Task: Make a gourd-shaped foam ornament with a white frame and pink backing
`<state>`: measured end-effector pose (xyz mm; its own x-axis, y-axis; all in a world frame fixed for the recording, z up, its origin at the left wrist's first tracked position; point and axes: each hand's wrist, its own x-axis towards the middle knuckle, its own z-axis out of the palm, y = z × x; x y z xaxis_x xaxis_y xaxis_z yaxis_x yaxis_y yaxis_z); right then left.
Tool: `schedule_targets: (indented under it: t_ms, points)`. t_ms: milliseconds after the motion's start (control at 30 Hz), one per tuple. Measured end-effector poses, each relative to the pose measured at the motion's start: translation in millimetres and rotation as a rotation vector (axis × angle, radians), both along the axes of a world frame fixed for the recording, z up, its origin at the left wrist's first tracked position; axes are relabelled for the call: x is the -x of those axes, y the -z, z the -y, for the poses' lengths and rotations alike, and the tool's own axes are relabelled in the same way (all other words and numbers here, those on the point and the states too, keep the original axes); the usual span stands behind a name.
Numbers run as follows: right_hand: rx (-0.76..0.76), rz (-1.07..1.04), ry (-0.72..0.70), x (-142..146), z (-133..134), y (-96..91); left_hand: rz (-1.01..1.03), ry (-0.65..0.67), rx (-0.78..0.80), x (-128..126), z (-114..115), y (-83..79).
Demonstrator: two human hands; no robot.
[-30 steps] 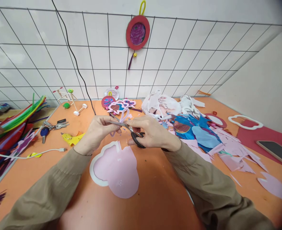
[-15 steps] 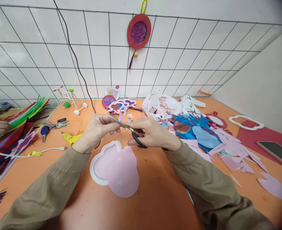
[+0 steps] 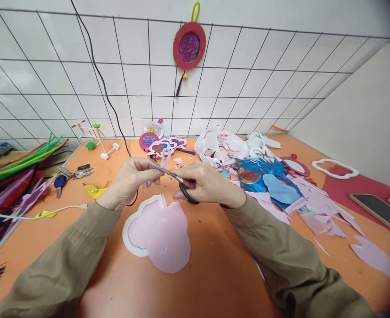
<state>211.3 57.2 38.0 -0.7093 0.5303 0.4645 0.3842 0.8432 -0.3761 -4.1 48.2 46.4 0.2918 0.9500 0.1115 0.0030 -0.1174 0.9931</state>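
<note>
My right hand [image 3: 208, 183] grips black-handled scissors [image 3: 181, 185], blades pointing left toward my left hand. My left hand [image 3: 131, 179] is pinched on a looped pale purple pipe cleaner [image 3: 166, 157] that rises between the two hands, right at the blades. Both hands hover above the orange table [image 3: 215, 265]. Just below them lies a pink foam shape [image 3: 163, 229] with a white cloud-shaped frame [image 3: 128, 232] under its left side.
Coloured pipe cleaners [image 3: 12, 176] pile at the left, with keys [image 3: 69, 174] and a white cable [image 3: 32, 214] nearby. Pink and blue paper scraps [image 3: 281, 190], a plastic bag [image 3: 218, 145] and a phone [image 3: 379, 210] lie right. A round red ornament [image 3: 189, 45] hangs on the wire grid.
The other person's hand at the far left edge has gone from view. My hands stay together on the pipe cleaner and scissors, barely shifted.
</note>
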Motion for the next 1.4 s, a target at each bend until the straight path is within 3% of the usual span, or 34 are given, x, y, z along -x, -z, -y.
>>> schedule_targets:
  t_ms: [667,767,933,1067,1200,1400]
  points:
    - [-0.01,-0.035,0.014,1,-3,3.5,-0.021,-0.003,-0.034,3,-4,2.3]
    - [0.128,-0.083,0.005,3,0,2.3,-0.021,-0.037,-0.08,3,-4,2.8]
    - [0.629,-0.214,-0.042,7,10,-2.4,0.073,-0.08,-0.124,2,-7,4.9]
    - [0.89,-0.35,-0.166,11,12,0.3,0.134,0.028,-0.138,3,-7,6.7]
    - [0.946,-0.424,-0.248,14,11,7.4,0.227,0.146,-0.087,2,-5,11.0]
    - [0.905,-0.474,-0.293,14,10,11.9,0.211,0.07,-0.079,-2,-6,18.7]
